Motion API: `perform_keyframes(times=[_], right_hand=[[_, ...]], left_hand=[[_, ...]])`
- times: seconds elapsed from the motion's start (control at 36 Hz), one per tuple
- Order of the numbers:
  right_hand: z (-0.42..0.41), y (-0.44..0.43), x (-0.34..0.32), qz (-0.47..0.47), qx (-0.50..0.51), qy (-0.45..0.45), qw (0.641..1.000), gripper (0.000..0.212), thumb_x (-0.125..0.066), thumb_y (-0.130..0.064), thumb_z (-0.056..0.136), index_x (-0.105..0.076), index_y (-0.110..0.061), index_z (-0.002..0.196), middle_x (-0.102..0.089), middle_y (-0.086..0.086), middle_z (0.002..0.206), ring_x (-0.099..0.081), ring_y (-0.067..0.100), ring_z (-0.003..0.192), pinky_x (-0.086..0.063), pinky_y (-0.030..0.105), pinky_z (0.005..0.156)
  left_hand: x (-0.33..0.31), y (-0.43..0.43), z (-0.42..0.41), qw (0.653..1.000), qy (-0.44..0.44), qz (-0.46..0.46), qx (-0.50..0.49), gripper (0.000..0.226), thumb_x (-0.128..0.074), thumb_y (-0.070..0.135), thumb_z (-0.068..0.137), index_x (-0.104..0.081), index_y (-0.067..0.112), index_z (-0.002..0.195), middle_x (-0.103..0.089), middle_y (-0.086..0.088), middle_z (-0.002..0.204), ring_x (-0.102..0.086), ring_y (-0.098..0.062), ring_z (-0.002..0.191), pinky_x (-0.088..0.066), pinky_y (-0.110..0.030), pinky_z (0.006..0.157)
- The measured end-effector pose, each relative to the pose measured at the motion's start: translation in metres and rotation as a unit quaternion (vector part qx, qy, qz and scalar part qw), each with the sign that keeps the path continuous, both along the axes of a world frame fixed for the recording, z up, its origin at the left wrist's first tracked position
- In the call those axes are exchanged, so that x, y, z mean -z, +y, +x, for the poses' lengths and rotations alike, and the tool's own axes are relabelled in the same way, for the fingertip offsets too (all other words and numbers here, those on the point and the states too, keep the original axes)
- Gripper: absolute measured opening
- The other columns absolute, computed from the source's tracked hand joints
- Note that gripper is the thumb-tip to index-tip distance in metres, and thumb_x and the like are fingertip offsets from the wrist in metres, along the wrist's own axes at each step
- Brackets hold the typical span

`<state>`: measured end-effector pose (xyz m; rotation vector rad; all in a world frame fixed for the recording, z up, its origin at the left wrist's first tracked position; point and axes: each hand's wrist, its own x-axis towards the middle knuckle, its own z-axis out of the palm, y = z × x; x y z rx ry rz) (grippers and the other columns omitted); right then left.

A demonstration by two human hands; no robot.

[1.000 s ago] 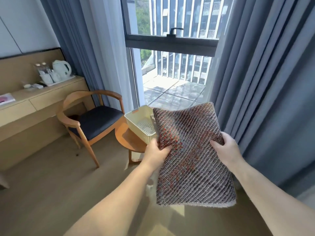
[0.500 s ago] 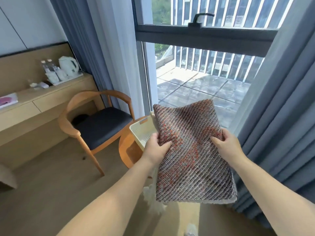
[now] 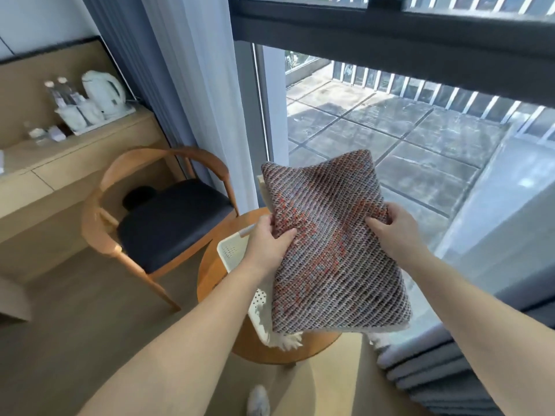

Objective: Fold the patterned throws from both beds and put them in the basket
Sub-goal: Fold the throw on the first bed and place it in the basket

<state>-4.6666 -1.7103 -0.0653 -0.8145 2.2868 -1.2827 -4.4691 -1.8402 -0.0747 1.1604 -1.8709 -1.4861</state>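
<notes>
A folded patterned throw (image 3: 333,253), woven in grey, red and blue with a white fringe at its lower edge, hangs flat in front of me. My left hand (image 3: 265,243) grips its left edge and my right hand (image 3: 393,232) grips its right edge. Directly beneath the throw sits a cream perforated plastic basket (image 3: 232,252) on a small round wooden table (image 3: 210,274). The throw hides most of the basket, so I cannot tell what lies inside.
A wooden armchair with a dark seat cushion (image 3: 168,220) stands left of the table. Behind it runs a wooden desk (image 3: 60,163) carrying a white kettle (image 3: 103,93), cups and bottles. A large window (image 3: 390,121) with grey curtains fills the right side.
I have stepped closer to the round table and look down more steeply. The throw, held by both hands, now hangs right over the basket, covering most of it.
</notes>
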Motion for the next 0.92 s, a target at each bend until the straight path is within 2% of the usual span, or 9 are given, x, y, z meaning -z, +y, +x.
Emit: perform_keyframes(times=[0.11, 0.22, 0.31, 0.42, 0.5, 0.64, 0.72, 0.81, 0.92], right_hand=[[-0.021, -0.046, 0.011, 0.013, 0.006, -0.011, 1.0, 0.023, -0.062, -0.014, 0.09, -0.06, -0.011, 0.112, -0.063, 0.004, 0.091, -0.062, 0.022, 0.084, -0.044, 0.03, 0.073], [-0.035, -0.077, 0.02, 0.022, 0.015, -0.017, 1.0, 0.012, -0.061, -0.012, 0.089, -0.062, -0.011, 0.101, -0.068, 0.005, 0.086, -0.067, 0.023, 0.08, -0.052, 0.033, 0.071], [-0.039, -0.103, 0.031, 0.037, 0.014, -0.009, 0.999, 0.012, -0.061, -0.011, 0.089, -0.061, -0.011, 0.101, -0.067, 0.004, 0.087, -0.064, 0.016, 0.074, -0.048, 0.027, 0.064], [-0.032, -0.125, 0.062, 0.071, 0.013, -0.013, 0.997, 0.022, -0.062, -0.014, 0.09, -0.06, -0.013, 0.111, -0.064, 0.002, 0.095, -0.061, 0.017, 0.081, -0.043, 0.026, 0.074], [-0.018, -0.133, 0.093, 0.111, -0.013, -0.038, 0.993, 0.024, -0.062, -0.016, 0.091, -0.058, -0.019, 0.114, -0.065, -0.002, 0.098, -0.061, 0.01, 0.078, -0.044, 0.026, 0.074], [0.003, -0.152, 0.148, 0.156, -0.066, -0.032, 0.985, 0.028, -0.062, -0.022, 0.091, -0.055, -0.04, 0.111, -0.063, -0.005, 0.116, -0.06, 0.014, 0.094, -0.048, 0.032, 0.081], [0.016, -0.163, 0.174, 0.193, -0.089, -0.051, 0.976, 0.039, -0.058, -0.022, 0.095, -0.049, -0.023, 0.134, -0.06, -0.005, 0.116, -0.053, 0.012, 0.086, -0.04, 0.027, 0.073], [0.026, -0.174, 0.198, 0.214, -0.109, -0.049, 0.97, 0.043, -0.057, -0.022, 0.096, -0.045, -0.021, 0.137, -0.061, -0.001, 0.121, -0.056, 0.017, 0.093, -0.039, 0.027, 0.076], [0.035, -0.185, 0.223, 0.241, -0.132, -0.051, 0.96, 0.044, -0.056, -0.023, 0.095, -0.044, -0.019, 0.137, -0.061, 0.005, 0.125, -0.062, 0.025, 0.096, -0.05, 0.034, 0.076]], left_hand=[[0.012, -0.044, -0.021, 1.0, -0.019, 0.012, -0.001, 0.034, -0.066, 0.022, 0.088, -0.049, 0.018, 0.116, -0.062, 0.002, 0.114, -0.061, -0.014, 0.105, -0.051, -0.04, 0.094], [0.021, -0.078, -0.037, 0.999, -0.033, 0.015, 0.004, 0.032, -0.066, 0.024, 0.088, -0.051, 0.017, 0.116, -0.063, 0.003, 0.112, -0.061, -0.013, 0.103, -0.051, -0.039, 0.093], [0.038, -0.104, -0.043, 0.998, -0.053, 0.024, 0.003, 0.035, -0.065, 0.027, 0.087, -0.05, 0.019, 0.117, -0.062, 0.004, 0.113, -0.06, -0.013, 0.105, -0.051, -0.041, 0.093], [0.072, -0.116, -0.034, 0.994, -0.082, 0.067, -0.014, 0.033, -0.062, 0.024, 0.09, -0.046, 0.019, 0.118, -0.058, 0.008, 0.11, -0.055, -0.013, 0.106, -0.047, -0.035, 0.092], [0.108, -0.114, -0.021, 0.986, -0.112, 0.12, -0.033, 0.033, -0.06, 0.023, 0.091, -0.045, 0.019, 0.12, -0.058, 0.004, 0.116, -0.055, -0.017, 0.11, -0.045, -0.034, 0.09], [0.16, -0.107, 0.001, 0.958, -0.166, 0.216, -0.091, 0.036, -0.054, 0.023, 0.095, -0.038, 0.015, 0.127, -0.052, -0.002, 0.124, -0.052, -0.023, 0.115, -0.042, -0.034, 0.09], [0.184, -0.105, 0.011, 0.941, -0.208, 0.241, -0.117, 0.034, -0.051, 0.024, 0.097, -0.034, 0.013, 0.125, -0.051, -0.003, 0.119, -0.054, -0.021, 0.096, -0.044, -0.031, 0.076], [0.203, -0.105, 0.016, 0.926, -0.234, 0.264, -0.139, 0.04, -0.048, 0.019, 0.098, -0.028, 0.009, 0.132, -0.05, -0.008, 0.121, -0.05, -0.01, 0.073, -0.042, -0.024, 0.055], [0.22, -0.105, 0.019, 0.907, -0.265, 0.283, -0.165, 0.054, -0.046, 0.01, 0.097, -0.016, 0.006, 0.142, -0.046, -0.007, 0.113, -0.044, -0.009, 0.065, -0.038, -0.022, 0.05]])
